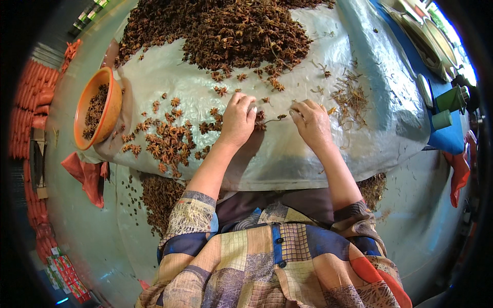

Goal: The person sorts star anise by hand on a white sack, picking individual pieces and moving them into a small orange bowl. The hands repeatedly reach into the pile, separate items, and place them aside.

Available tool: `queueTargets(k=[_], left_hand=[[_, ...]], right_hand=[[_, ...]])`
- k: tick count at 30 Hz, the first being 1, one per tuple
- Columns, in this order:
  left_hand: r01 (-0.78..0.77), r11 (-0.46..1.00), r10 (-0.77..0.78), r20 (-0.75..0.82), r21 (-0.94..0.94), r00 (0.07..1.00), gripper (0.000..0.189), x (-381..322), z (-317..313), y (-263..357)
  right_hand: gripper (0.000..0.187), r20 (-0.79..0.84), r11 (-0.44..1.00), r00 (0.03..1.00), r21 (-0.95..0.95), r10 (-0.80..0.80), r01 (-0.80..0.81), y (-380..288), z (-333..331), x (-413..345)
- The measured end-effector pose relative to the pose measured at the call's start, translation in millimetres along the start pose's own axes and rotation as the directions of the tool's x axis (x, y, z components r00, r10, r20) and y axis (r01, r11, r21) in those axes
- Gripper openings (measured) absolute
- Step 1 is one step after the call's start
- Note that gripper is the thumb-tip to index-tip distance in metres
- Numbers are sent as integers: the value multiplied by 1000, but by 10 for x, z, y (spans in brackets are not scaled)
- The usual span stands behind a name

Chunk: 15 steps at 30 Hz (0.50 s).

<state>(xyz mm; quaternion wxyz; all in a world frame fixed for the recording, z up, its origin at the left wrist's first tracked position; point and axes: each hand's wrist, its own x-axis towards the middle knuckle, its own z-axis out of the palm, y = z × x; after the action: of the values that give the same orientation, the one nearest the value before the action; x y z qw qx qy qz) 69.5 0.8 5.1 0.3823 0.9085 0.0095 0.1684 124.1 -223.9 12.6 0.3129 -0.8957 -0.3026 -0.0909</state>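
Note:
Curled over the plastic-covered table, my left hand [239,120] is beside a few dark star anise pods [261,122]. My right hand [312,124] bends its fingers down to the sheet, near a stemmed star anise [282,116] that lies between the two hands. Whether either hand pinches something is hidden by the fingers. Left of my left hand spreads a loose group of star anise [169,144]. A large heap of star anise [246,34] covers the far part of the plastic sheet [277,154]. Thin stems [350,102] lie scattered right of my right hand.
An orange plastic bowl [109,115] at the left edge holds dark dried pieces [94,115]. Green cups [448,100] stand on a blue surface [446,134] at right. Below the table edge are more brown piles [161,200]. Stacked red sacks [36,100] line the far left.

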Motion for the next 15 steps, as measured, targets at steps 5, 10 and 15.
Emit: queueTargets(k=[5,10,15], left_hand=[[-246,930,237,65,274,969,27,276,195,-24],[-275,949,275,23,154,961,22,286,144,-18],[-193,979,188,-75,-68,979,21,78,84,176]], right_hand=[[21,-31,989,999,145,32,-27,-149,184,273],[21,-38,975,999,222,16,-7,-115,437,354],[10,-80,983,996,181,-26,40,-341,410,252]])
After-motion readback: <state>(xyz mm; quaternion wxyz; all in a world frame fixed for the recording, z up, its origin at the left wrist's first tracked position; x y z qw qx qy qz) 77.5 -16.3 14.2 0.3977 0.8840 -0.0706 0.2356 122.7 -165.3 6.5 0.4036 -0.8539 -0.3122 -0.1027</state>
